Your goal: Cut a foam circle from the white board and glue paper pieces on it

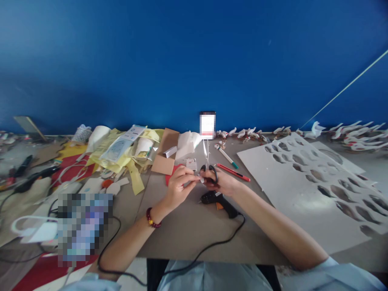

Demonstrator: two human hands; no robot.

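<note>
My left hand (181, 182), with a beaded bracelet on its wrist, pinches a small white scrap (201, 178) that looks like paper. Close beside it, my right hand (222, 182) has its fingers around the dark handles of a pair of scissors (214, 173). The pale blades point away from me, towards the wall. Fingertips of both hands nearly meet at the scrap; whether the right ones touch it, I cannot tell. Just below the hands lies a black glue gun (218, 202) with a cord. A red utility knife (233, 172) and a green-capped marker (228, 157) lie beyond the right hand.
On the right, a large white sheet (291, 194) has several cut-out holes. Small white bird-like pieces (247, 132) line the wall. Cardboard (163, 163), yellow paper (135, 182) and cables crowd the left side. A small screen (207, 124) leans against the blue wall.
</note>
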